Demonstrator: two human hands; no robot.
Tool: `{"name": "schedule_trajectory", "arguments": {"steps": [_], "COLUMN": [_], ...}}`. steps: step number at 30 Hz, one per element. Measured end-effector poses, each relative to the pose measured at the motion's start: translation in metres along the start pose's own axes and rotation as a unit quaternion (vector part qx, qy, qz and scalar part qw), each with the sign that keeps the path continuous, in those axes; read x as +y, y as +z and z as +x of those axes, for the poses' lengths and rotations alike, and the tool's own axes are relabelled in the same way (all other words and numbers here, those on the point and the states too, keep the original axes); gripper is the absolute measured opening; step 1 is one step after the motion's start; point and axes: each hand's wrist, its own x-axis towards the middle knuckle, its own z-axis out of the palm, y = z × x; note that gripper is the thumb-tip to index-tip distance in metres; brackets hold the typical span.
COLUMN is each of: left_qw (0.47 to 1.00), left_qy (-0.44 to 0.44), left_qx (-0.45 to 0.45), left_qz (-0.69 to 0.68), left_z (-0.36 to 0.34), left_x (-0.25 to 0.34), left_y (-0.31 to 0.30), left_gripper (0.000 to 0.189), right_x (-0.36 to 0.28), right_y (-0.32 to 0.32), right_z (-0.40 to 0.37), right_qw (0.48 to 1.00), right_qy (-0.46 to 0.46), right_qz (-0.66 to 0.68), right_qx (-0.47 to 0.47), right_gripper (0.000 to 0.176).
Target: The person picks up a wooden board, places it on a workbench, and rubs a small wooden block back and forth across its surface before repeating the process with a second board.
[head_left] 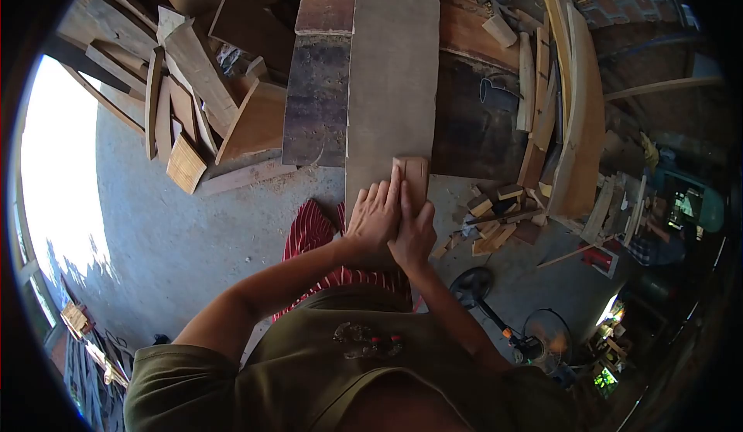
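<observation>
A long, flat, grey-brown wooden board [393, 68] runs away from my body across a darker work surface. On its near end lies a small wooden block [416, 175], flat against the board. My right hand [412, 231] grips this block from behind, one finger stretched along its top. Beside it, my left hand [375, 214] rests with fingers spread over the board, its index finger touching the block's left edge. Both hands meet at the block; the left thumb is hidden. The underside of the block is out of sight.
Planks and offcuts [197, 68] lean in a pile at the left. Curved boards [579, 115] stand at the right above scattered wood scraps [495, 227]. A dark metal cylinder [498, 93] lies on the work surface [316, 99]. A fan [548, 338] stands at the lower right.
</observation>
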Motion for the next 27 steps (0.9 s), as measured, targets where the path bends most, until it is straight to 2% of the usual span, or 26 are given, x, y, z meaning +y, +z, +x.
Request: {"name": "schedule_trajectory", "arguments": {"steps": [4, 7, 8, 9, 10, 11, 12, 14, 15, 17, 18, 20, 21, 23, 24, 27], "left_qw": [0.993, 0.990, 0.990, 0.990, 0.990, 0.993, 0.993, 0.993, 0.992, 0.997, 0.996, 0.997, 0.998, 0.999, 0.998, 0.999], "left_qy": [0.012, -0.011, -0.010, -0.008, -0.007, -0.031, -0.055, -0.037, -0.026, -0.035, -0.011, 0.010, -0.005, -0.021, -0.019, -0.029], "left_qx": [0.118, 0.141, 0.140, 0.138, 0.134, 0.116, 0.100, 0.112, 0.124, 0.071, 0.090, 0.071, 0.059, 0.019, -0.062, 0.014], "left_qz": [0.013, 0.012, 0.024, 0.035, 0.038, 0.014, -0.010, 0.009, 0.026, 0.013, 0.010, 0.015, 0.009, 0.016, -0.004, -0.018], "left_z": [0.147, 0.266, 0.297, 0.317, 0.328, 0.335, 0.336, 0.306, 0.281, 0.214, 0.175, 0.094, 0.054, -0.013, -0.036, -0.051], "left_x": [-0.024, -0.047, -0.055, -0.060, -0.063, -0.063, -0.060, -0.055, -0.053, -0.039, -0.035, -0.028, -0.022, -0.018, -0.014, -0.016], "left_y": [-0.038, -0.073, -0.085, -0.093, -0.097, -0.100, -0.100, -0.089, -0.081, -0.070, -0.057, -0.032, -0.019, 0.003, -0.008, -0.007], "left_gripper": [0.085, 0.073, 0.073, 0.073, 0.073, 0.073, 0.074, 0.073, 0.073, 0.073, 0.078, 0.084, 0.086, 0.088, 0.095, 0.090], "right_x": [0.003, 0.007, 0.006, -0.001, -0.008, -0.010, -0.008, -0.002, -0.003, -0.005, -0.009, -0.012, -0.016, -0.021, -0.021, -0.024], "right_y": [-0.009, -0.014, -0.015, -0.020, -0.029, -0.034, -0.030, -0.014, -0.011, -0.007, -0.007, -0.001, -0.001, 0.000, 0.000, 0.000], "right_z": [0.162, 0.282, 0.312, 0.331, 0.346, 0.349, 0.340, 0.318, 0.296, 0.229, 0.190, 0.108, 0.069, 0.001, -0.022, -0.024], "right_qw": [0.997, 0.993, 0.995, 0.995, 0.998, 0.999, 0.998, 0.997, 0.996, 0.997, 0.998, 0.998, 0.999, 1.000, 0.999, 0.996], "right_qy": [-0.029, -0.044, -0.026, -0.023, 0.013, 0.050, 0.055, 0.011, 0.007, 0.000, 0.002, -0.026, -0.022, -0.022, -0.043, -0.073], "right_qz": [-0.040, -0.023, -0.005, 0.000, 0.007, 0.013, 0.014, 0.000, -0.005, 0.001, -0.017, -0.012, -0.010, -0.009, 0.006, 0.020], "right_qx": [0.059, 0.108, 0.097, 0.096, 0.053, 0.012, 0.013, 0.081, 0.084, 0.081, 0.061, 0.062, 0.036, -0.014, -0.006, -0.043], "right_gripper": [0.085, 0.079, 0.078, 0.078, 0.079, 0.079, 0.079, 0.077, 0.077, 0.078, 0.083, 0.091, 0.091, 0.090, 0.089, 0.087]}}
